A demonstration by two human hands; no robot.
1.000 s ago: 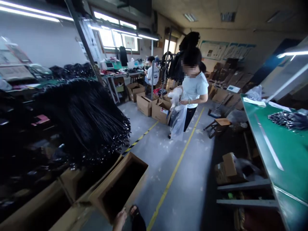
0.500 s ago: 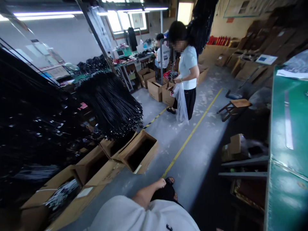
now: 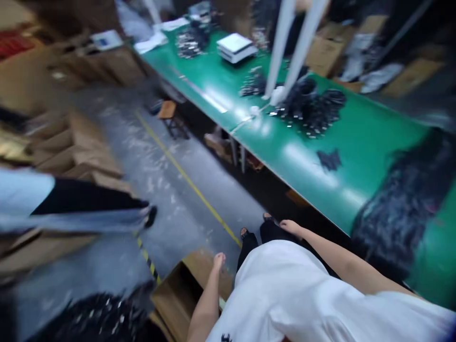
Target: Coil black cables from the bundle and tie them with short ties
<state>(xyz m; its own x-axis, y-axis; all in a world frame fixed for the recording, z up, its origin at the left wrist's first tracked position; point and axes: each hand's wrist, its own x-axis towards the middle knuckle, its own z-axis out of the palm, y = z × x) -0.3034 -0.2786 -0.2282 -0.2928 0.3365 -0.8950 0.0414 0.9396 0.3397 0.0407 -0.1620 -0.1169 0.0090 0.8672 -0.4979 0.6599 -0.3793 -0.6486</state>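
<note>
One stool stands ahead, black bundles litter the green table, fingers on both hands too blurred to judge

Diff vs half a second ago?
View swung right toward the green table. The right hand has come into view near it; the left hand now shows against the cardboard box. No grasp or release visible. Wooden stool stayed put.

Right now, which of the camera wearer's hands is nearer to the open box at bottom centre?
Left. The left hand hangs at the open box's side, contact unclear; the right hand is on the body's other side, toward the green table.
</note>
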